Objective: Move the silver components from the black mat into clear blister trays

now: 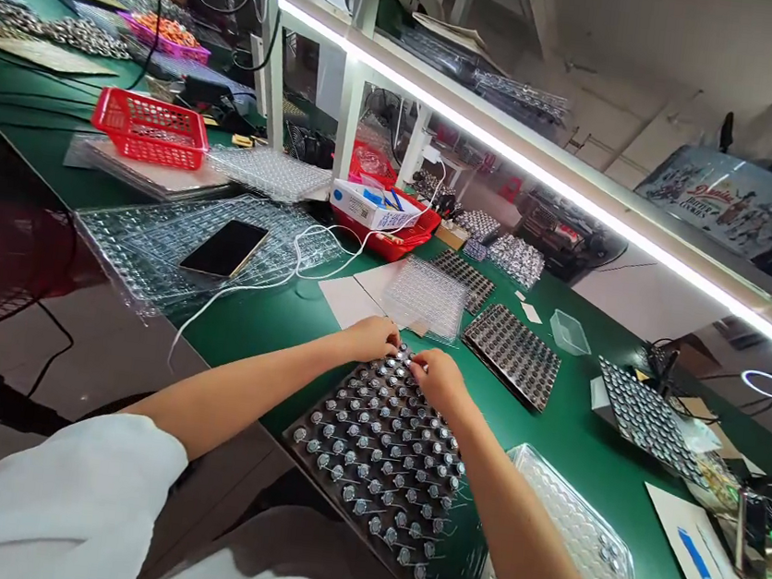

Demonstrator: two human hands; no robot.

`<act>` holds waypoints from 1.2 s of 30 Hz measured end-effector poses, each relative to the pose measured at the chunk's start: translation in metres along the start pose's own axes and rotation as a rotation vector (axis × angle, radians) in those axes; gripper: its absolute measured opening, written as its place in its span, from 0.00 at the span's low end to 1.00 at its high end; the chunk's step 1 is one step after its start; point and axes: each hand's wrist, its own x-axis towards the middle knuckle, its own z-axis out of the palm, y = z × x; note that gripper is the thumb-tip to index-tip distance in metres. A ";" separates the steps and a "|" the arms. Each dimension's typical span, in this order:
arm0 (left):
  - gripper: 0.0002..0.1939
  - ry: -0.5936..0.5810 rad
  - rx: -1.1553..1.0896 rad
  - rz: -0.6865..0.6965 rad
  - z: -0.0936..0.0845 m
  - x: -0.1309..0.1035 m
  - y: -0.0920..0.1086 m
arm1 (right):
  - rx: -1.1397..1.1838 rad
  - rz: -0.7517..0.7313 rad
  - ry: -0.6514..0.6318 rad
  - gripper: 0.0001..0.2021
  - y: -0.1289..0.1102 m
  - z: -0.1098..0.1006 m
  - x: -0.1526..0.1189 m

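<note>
A dark square tray lies at the green bench's front edge, filled with rows of small round silvery parts with thin wire leads. Both my hands work at its far corner. My left hand is closed in a pinch over the parts at that corner. Close beside it, my right hand also pinches with thumb and forefinger. Whatever is between the fingertips of either hand is too small to make out. To the right, partly under my right forearm, a clear plastic blister tray holds a few round parts in its pockets.
A phone rests on clear trays at left, with a white cable beside it. Behind are a red basket and a white box. More dark part-filled trays stand right; a lit shelf crosses above.
</note>
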 end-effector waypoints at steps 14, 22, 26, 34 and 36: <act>0.09 -0.016 -0.102 -0.161 0.000 0.013 -0.005 | -0.030 0.026 0.025 0.05 0.000 0.009 0.022; 0.12 0.154 -0.141 -0.081 0.001 0.008 0.011 | -0.088 0.067 0.091 0.06 0.010 -0.026 -0.042; 0.14 0.094 -0.236 -0.048 0.003 0.006 0.051 | 0.059 0.114 0.171 0.05 0.054 -0.052 -0.126; 0.13 -0.266 -0.473 0.058 0.051 0.008 0.172 | 0.085 0.397 0.300 0.10 0.192 -0.085 -0.295; 0.11 -0.368 -0.494 0.077 0.073 0.014 0.202 | 0.039 0.364 0.216 0.11 0.209 -0.085 -0.309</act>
